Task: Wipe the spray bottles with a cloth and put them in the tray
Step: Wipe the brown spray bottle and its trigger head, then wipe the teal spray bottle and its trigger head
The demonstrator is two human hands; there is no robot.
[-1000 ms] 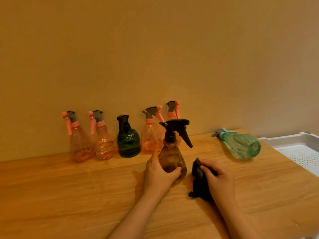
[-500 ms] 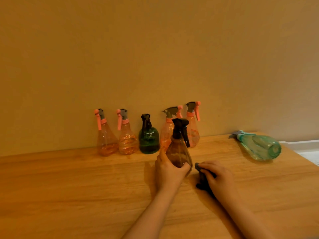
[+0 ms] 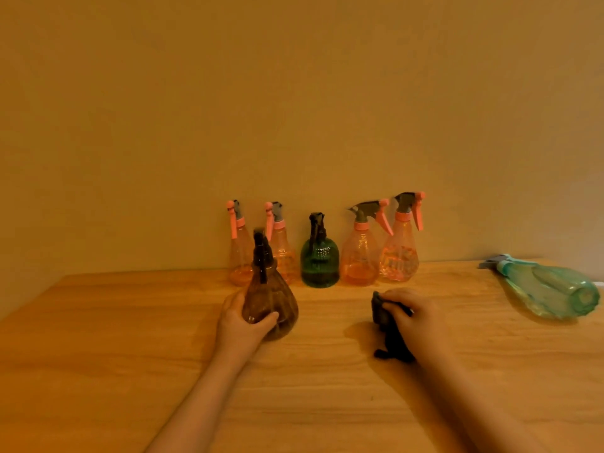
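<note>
Wooden table (image 3: 130, 371) bears seven spray bottles (image 3: 319, 256), dark cloth (image 3: 389, 335).

A brown spray bottle (image 3: 270, 302) with a black top stands up near the front. Behind it, four orange spray bottles (image 3: 361, 256) and one dark green bottle (image 3: 319, 261) stand in a row by the wall. A light green bottle (image 3: 552, 289) lies on its side, far right. The dark cloth (image 3: 390, 331) is bunched up

Plain tan wall (image 3: 294, 93), wooden table (image 3: 98, 371), warm dim light
</note>
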